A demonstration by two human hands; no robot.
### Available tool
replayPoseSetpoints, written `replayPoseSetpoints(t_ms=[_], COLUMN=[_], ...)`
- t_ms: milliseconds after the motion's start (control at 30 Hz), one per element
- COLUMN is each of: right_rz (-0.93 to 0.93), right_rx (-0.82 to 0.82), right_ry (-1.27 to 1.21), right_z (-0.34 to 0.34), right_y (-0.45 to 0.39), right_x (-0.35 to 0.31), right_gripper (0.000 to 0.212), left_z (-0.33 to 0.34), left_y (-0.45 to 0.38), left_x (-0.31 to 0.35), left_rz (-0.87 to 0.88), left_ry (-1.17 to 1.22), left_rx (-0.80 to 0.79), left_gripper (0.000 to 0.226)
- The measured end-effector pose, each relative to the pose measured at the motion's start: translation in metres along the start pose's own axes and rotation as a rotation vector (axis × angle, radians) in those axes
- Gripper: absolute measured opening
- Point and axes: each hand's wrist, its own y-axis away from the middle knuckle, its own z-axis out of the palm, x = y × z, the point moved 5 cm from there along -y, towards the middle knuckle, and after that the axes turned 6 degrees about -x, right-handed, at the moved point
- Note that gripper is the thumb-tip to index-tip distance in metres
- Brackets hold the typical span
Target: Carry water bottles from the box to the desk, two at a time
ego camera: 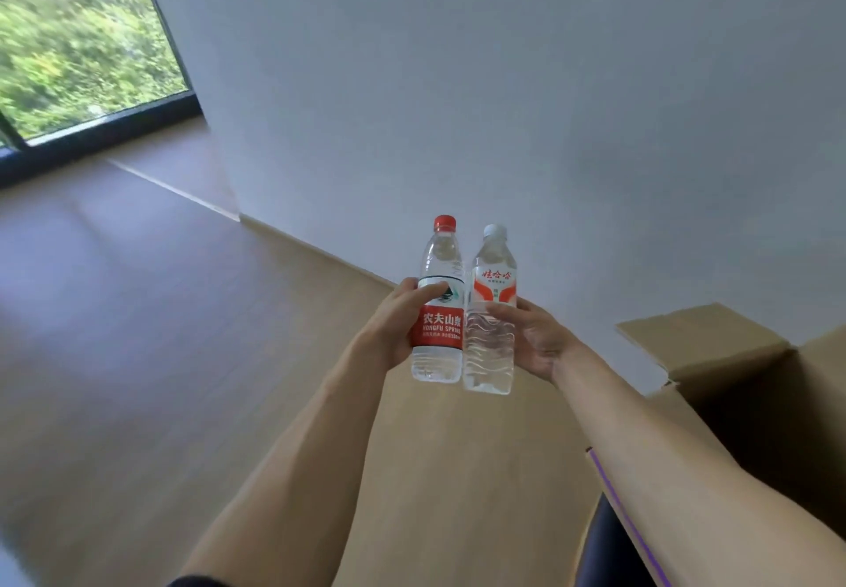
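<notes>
A white wall (503, 82) meets wooden floor (137, 311); a window (78, 37) shows greenery.

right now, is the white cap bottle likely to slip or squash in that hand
The white cap bottle looks full, so probably fairly heavy and firm. Its thin ribbed plastic may give slightly. The right hand grips it mid-body, so a slip seems unlikely, though smooth plastic could slide if wet.

I see two bare forearms, the left hand (397, 321) and right hand (538, 339) uncovered; a dark sleeve (201, 581) edge, possibly black, shows at bottom.
</notes>
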Motion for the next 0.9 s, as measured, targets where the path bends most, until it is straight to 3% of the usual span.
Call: replayPoseSetpoints(t_ms=[233, 567, 700, 900], right_rz=[0.074, 0.185, 0.251, 0.335], right_rx=[-0.153, -0.406, -0.508, -0.65], right_ry=[0.175, 0.343, 0.305, 0.303], right_z=[0.109, 0.245, 0.286, 0.323], right_y=[-0.08, -0.166, -0.194, -0.262], right_x=[0.032, 0.074, 0.093, 0.116], right_gripper=[0.08, 0.051, 0.064, 0.073], left_z=[-0.128, -0.261, -0.302, -0.35], left_y=[0.048, 0.127, 0.142, 0.139], left_x=[0.021, 0.044, 0.044, 0.05], left_rz=[0.087, 0.204, 0.242, 0.269], left_ry=[0.041, 0.149, 0.243, 0.333], left_rx=[0.167, 0.42, 0.497, 0.617], left_gripper=[0.045, 0.046, 0.045, 0.065])
